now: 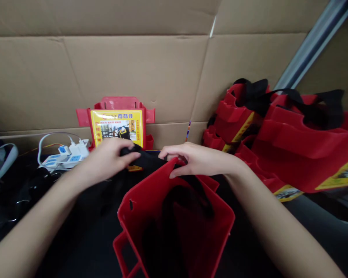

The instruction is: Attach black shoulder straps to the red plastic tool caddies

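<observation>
A red plastic tool holder (133, 216) stands in front of me with its open top towards me and part of a black strap (150, 159) lying inside. My left hand (113, 156) pinches the strap outside the holder, to the left of its far corner. At that corner my right hand (188, 158) has its fingers closed round the rim, where the strap passes. Whether those fingers grip the strap, the rim or both is partly hidden. A slot shows in the holder's left wall.
Another red holder with a yellow label (118, 127) leans against the cardboard wall (133, 69). Several red holders with black straps (304, 143) are stacked at the right. A white power strip (63, 156) with plugs and cables lies at the left. A metal post (310, 42) slants at upper right.
</observation>
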Available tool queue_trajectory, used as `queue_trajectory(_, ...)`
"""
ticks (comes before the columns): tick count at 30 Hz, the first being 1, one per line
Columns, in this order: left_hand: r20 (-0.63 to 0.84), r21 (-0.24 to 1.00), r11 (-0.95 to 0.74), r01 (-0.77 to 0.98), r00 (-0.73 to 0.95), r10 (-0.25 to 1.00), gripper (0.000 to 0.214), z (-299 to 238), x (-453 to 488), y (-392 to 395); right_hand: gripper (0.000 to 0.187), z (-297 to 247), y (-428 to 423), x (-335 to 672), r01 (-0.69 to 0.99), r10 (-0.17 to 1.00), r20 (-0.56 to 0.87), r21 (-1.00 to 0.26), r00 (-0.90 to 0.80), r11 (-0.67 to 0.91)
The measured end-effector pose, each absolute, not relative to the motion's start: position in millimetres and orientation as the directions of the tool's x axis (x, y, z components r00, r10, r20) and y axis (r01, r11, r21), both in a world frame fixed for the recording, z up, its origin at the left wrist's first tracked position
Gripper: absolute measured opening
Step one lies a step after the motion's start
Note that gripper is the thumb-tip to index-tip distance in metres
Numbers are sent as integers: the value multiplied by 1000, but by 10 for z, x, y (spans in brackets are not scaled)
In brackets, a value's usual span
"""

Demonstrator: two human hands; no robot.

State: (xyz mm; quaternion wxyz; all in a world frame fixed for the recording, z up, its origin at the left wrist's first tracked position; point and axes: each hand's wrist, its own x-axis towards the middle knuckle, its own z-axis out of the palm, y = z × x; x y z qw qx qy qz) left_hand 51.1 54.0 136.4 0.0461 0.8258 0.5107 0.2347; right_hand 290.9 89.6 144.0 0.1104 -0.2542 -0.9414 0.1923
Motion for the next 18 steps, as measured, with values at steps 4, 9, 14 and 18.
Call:
queue_trajectory(4,433,-16,-83,996,82,898,18,1643,95,329,17,1437,968,2945,406,486,65,-461,-871,789)
queue_trajectory(9,542,32,-369,929,294,787,25,1609,211,258,17,1422,959,2902,415,497,51,-481,-866,772)
queue_trajectory(14,414,377,-705,601,571,709,38,1247,751,479,17,1406,933,2866,436,511,74,-425,-856,793)
queue_trajectory(18,293,643,-632,432,624,725,31,1026,940,638,11,1410,911,2856,467,537,66,-413,-841,782)
